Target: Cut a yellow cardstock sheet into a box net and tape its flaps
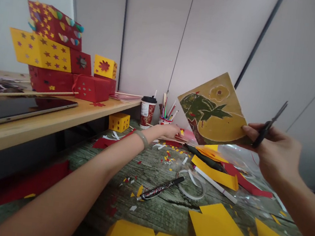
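Observation:
My right hand is raised at the right, closed on a pair of black scissors and pinching the corner of a yellow-brown picture card painted with a green bird and a flower. My left hand reaches far across the table, fingers resting on red and pink paper sheets near a pen pot; whether it grips them I cannot make out. A bracelet circles that wrist.
Yellow paper pieces lie at the front, with a black marker, a white stick and paper scraps. A coffee cup and pen pot stand at the back. Red and yellow paper boxes sit on a wooden shelf.

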Available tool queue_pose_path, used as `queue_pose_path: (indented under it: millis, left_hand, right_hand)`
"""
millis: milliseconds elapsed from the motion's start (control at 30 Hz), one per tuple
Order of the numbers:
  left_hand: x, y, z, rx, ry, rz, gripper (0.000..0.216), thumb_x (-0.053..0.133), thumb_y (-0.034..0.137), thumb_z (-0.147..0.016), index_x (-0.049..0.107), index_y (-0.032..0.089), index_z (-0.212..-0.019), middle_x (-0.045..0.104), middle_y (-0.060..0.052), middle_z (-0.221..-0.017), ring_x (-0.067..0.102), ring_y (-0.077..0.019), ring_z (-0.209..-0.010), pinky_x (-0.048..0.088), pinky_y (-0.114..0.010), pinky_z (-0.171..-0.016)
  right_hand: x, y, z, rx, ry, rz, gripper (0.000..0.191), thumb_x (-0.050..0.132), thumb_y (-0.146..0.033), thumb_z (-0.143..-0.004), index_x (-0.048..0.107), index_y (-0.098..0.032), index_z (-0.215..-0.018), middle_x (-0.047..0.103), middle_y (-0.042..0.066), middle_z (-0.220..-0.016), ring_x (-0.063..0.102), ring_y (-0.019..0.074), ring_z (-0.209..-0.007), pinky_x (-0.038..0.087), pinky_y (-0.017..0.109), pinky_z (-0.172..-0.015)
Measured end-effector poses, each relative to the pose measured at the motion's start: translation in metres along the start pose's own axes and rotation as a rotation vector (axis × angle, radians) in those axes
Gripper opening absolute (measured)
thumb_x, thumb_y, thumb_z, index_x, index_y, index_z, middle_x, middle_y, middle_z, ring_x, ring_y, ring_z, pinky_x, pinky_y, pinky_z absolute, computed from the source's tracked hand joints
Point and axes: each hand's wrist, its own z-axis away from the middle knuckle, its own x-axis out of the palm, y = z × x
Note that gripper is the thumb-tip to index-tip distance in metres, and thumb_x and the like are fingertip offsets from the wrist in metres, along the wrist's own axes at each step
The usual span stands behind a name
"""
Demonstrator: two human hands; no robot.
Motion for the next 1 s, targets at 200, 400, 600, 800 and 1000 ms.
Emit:
queue_pose_path:
  millis: [200, 400, 600, 800, 1000]
  left_hand:
    - [-0.004, -0.001, 0.005, 0.0, 0.039, 0.025, 0.03, 0.047, 0.032, -0.082, 0.049, 0.016, -0.108, 0.052, -0.007, -0.108, 0.053, -0.0174, -0.091, 0.046, -0.038, -0.077]
    - [0.003, -0.005, 0.004, -0.009, 0.042, 0.023, 0.031, 0.047, 0.033, -0.082, 0.049, 0.016, -0.108, 0.052, -0.007, -0.109, 0.053, -0.0178, -0.092, 0.046, -0.038, -0.077]
    - [0.009, -0.01, 0.001, -0.031, -0.06, 0.022, 0.031, 0.047, 0.033, -0.082, 0.05, 0.015, -0.107, 0.053, -0.007, -0.107, 0.053, -0.0176, -0.091, 0.046, -0.038, -0.077]
    - [-0.006, -0.013, 0.016, -0.006, -0.108, 0.053, 0.034, 0.049, 0.032, -0.081, 0.047, 0.015, -0.11, 0.051, -0.008, -0.11, 0.053, -0.0185, -0.093, 0.046, -0.039, -0.077]
    - [-0.036, 0.004, 0.062, -0.046, -0.181, 0.045, 0.033, 0.047, 0.034, -0.082, 0.049, 0.015, -0.108, 0.052, -0.007, -0.109, 0.053, -0.0191, -0.093, 0.045, -0.039, -0.078]
  right_hand:
    - [-0.002, -0.003, 0.0, -0.006, 0.02, 0.0, 0.024, 0.075, -0.025, -0.057, 0.067, -0.015, -0.077, 0.063, -0.002, -0.063, 0.062, 0.0129, -0.05, 0.059, 0.03, -0.057]
    - [-0.002, 0.0, -0.002, -0.015, 0.025, 0.004, 0.024, 0.075, -0.026, -0.057, 0.067, -0.015, -0.077, 0.063, -0.002, -0.063, 0.062, 0.0142, -0.051, 0.058, 0.038, -0.063]
    - [-0.003, 0.002, -0.002, -0.018, 0.034, 0.032, 0.025, 0.075, -0.027, -0.057, 0.067, -0.016, -0.078, 0.063, -0.001, -0.065, 0.062, 0.0142, -0.053, 0.058, 0.035, -0.063]
    - [-0.004, 0.0, -0.003, -0.015, 0.027, 0.072, 0.026, 0.073, -0.03, -0.06, 0.066, -0.016, -0.08, 0.063, 0.0, -0.067, 0.063, 0.0163, -0.056, 0.057, 0.038, -0.064]
    - [0.003, 0.006, -0.001, 0.012, -0.081, 0.186, 0.017, 0.062, -0.024, -0.076, 0.061, -0.014, -0.089, 0.062, -0.001, -0.075, 0.062, 0.0128, -0.063, 0.053, 0.033, -0.061]
